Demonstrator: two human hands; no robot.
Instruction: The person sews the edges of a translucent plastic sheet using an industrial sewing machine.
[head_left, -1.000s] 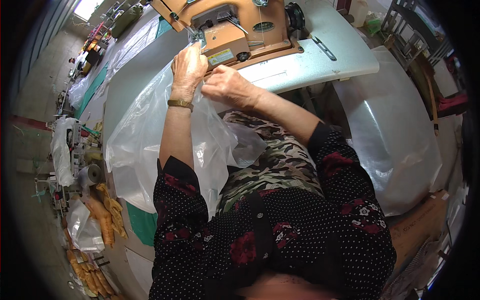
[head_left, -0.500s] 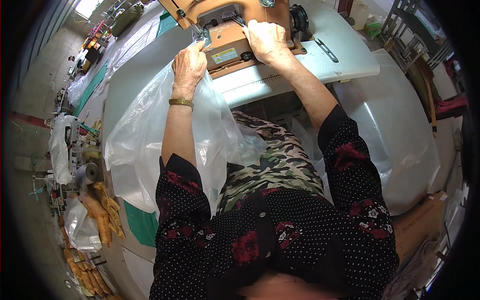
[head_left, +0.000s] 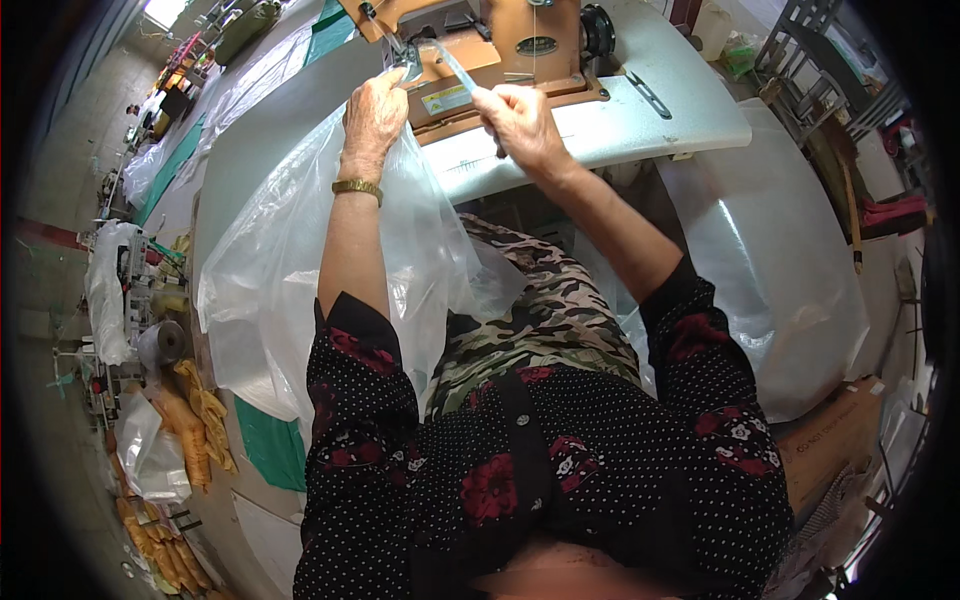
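My left hand, a gold band on its wrist, pinches the top edge of a clear plastic sheet beside the needle and presser foot of a brown sewing machine. The sheet drapes down from there, partly over my lap. My right hand is closed round a slim, pale, blade-like tool. Its thin end points up-left at the machine's front, near the needle, and a dark end shows below my fist. I cannot make out its exact kind.
On the pale machine table right of the machine lie dark thread snips. More clear plastic hangs at the right, above a cardboard box. The black handwheel sits at the machine's right end. A grey chair stands far right.
My right hand has drawn back from the machine's front, down and slightly left, bringing the pale tool into view. My left hand stays by the needle with the plastic sheet.
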